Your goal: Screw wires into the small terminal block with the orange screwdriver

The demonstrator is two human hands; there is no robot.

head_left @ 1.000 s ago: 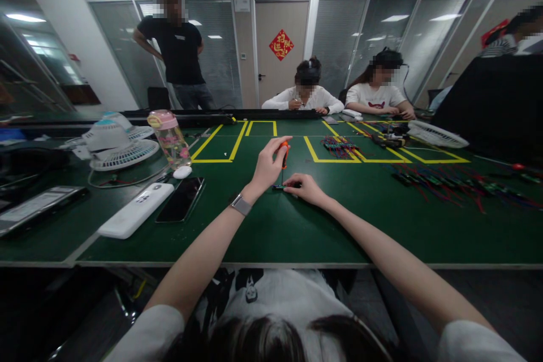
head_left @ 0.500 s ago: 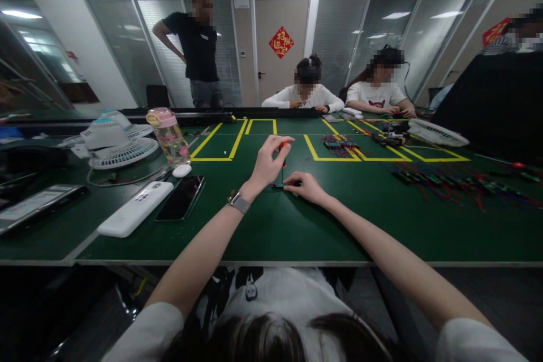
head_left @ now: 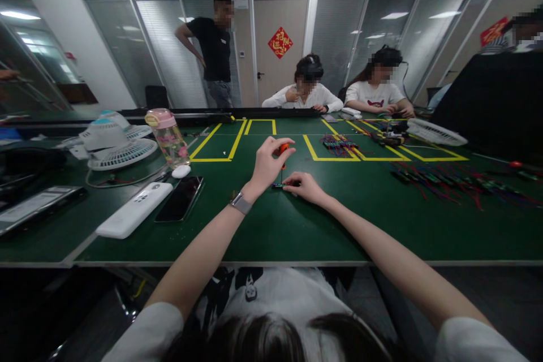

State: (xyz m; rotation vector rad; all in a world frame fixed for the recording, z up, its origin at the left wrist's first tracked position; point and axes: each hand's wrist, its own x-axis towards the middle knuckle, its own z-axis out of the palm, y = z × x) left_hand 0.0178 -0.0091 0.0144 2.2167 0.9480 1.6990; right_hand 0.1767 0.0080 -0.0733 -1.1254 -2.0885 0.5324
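Orange and black, a screwdriver (head_left: 284, 149) stands upright with its thin shaft pointing down at a small circuit board (head_left: 277, 186). My left hand (head_left: 267, 163) is curled about the screwdriver's handle, its thumb and index finger parted at the top. The board lies on the green table in front of me. Low on the table, my right hand (head_left: 309, 188) pinches the board's right end between thumb and fingers. Part of the handle is hidden behind my left hand, and my right fingertips cover the board's end.
To the left are a phone (head_left: 180, 199), a white power bank (head_left: 134, 209), a pink-lidded bottle (head_left: 168, 134) and a white fan (head_left: 111, 144). Wired circuit boards (head_left: 449, 178) lie at the right, with another wired bunch (head_left: 340, 146) nearer the middle. Several people are beyond the table.
My left thumb and index finger have spread slightly apart at the top of the screwdriver. The right hand and board stay put. The standing person has shifted to the right.
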